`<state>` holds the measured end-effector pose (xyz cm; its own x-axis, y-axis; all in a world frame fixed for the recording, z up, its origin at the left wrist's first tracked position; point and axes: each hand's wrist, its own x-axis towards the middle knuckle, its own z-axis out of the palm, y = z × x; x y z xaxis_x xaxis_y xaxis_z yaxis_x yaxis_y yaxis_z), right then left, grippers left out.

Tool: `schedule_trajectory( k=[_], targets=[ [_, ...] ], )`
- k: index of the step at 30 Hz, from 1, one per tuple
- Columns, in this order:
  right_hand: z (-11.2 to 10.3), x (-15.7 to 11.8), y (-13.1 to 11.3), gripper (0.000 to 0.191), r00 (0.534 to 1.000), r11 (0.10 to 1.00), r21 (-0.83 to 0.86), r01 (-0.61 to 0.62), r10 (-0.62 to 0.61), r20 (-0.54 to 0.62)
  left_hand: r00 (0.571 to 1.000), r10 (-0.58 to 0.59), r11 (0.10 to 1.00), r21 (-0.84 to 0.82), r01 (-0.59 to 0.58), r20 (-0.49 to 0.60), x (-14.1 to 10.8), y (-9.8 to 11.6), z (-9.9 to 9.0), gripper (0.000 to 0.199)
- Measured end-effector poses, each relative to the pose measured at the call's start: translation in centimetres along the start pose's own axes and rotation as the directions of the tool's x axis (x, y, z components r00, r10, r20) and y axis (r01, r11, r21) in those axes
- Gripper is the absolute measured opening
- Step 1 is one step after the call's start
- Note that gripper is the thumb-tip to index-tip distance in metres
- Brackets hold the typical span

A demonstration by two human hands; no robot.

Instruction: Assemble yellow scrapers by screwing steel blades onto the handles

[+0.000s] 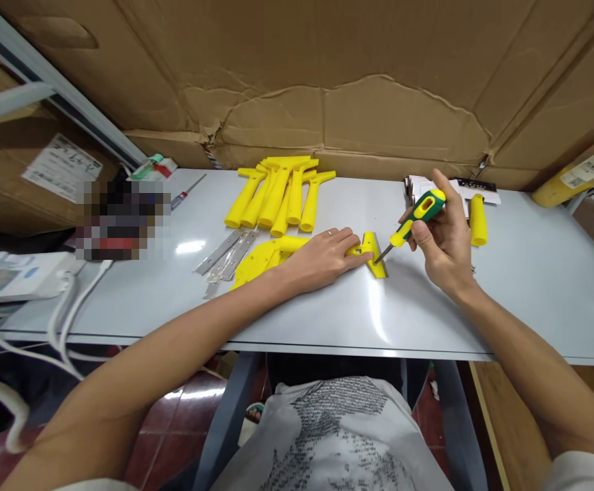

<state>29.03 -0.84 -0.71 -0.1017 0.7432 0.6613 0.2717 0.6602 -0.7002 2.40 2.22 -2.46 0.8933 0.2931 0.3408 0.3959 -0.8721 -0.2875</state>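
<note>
My left hand [327, 257] is closed over a yellow plastic scraper [375, 254] lying on the table, its wide head pointing right with a metal blade along the edge. Between thumb and fingers, my right hand [444, 242] grips a green and yellow screwdriver [419, 215]. The screwdriver slants down to the left, its tip at the scraper head. Under and beside my left wrist lie yellow plastic pieces [256, 262]. Flat metal blades [228, 254], some in clear wrapping, lie left of them. Behind, several yellow scraper handles [281, 191] are grouped together.
A grey table [532, 293] stands against large cardboard [352, 129]. At the right are a yellow tube-shaped handle [478, 219] and paper-like packets [422, 187]. Another screwdriver [187, 192] lies back left. White cables [79, 307] hang over the left front edge near a white box [20, 273].
</note>
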Motion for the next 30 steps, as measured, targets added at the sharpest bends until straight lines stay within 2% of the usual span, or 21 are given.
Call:
schedule_trajectory(
  k=[6,17,23,26,30],
  targets=[
    [-0.13,-0.06,-0.59,0.067,1.0,0.999,-0.036,-0.017,0.018,0.004,1.0,-0.003,1.0,0.004,0.003,0.011,-0.01,0.02,-0.08,0.036],
    [-0.32,0.23,-0.47,0.073,0.995,0.998,-0.059,0.021,-0.015,0.094,1.0,-0.01,1.0,-0.005,0.01,0.026,0.12,0.17,-0.26,0.037],
    [0.05,0.62,-0.62,0.072,0.995,0.995,-0.008,0.099,-0.098,0.032,0.999,-0.015,1.0,-0.006,0.015,0.032,0.14,0.14,-0.27,0.038],
    [-0.13,0.84,-0.63,0.067,0.989,0.994,0.038,0.104,-0.108,0.105,1.0,-0.014,1.0,-0.015,0.015,0.021,0.08,0.07,-0.1,0.038],
    [-0.57,0.89,-0.83,0.066,0.968,0.991,0.134,-0.003,-0.031,0.248,1.0,-0.016,1.0,-0.023,0.016,0.006,0.05,0.06,0.1,0.035]
  ],
)
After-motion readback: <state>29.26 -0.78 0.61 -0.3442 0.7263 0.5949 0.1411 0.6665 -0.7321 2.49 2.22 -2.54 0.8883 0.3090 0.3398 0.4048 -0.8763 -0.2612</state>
